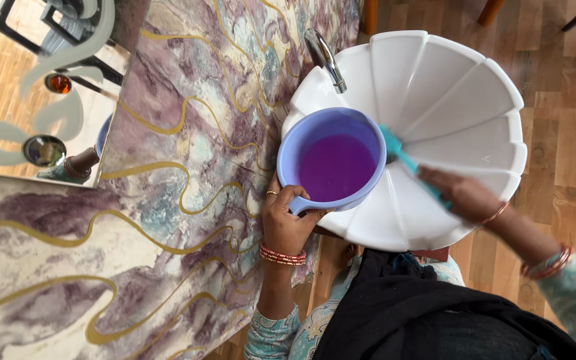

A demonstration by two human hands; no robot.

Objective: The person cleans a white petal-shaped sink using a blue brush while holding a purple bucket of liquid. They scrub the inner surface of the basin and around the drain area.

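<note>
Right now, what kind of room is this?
Likely a home washroom or vanity corner: a white scalloped wash basin with a chrome tap, a wall mirror on swirled marble-pattern panelling, and wooden flooring.

Home washroom: basin, tap, mirror

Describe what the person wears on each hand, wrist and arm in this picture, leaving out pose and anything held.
The left hand has a thin gold-coloured ring on one finger, and a stack of red and gold bangles circles its wrist. The right hand is blurred; its wrist carries a thin bangle, with red ones further up. Both sleeves are pale teal with a marbled print.
</note>
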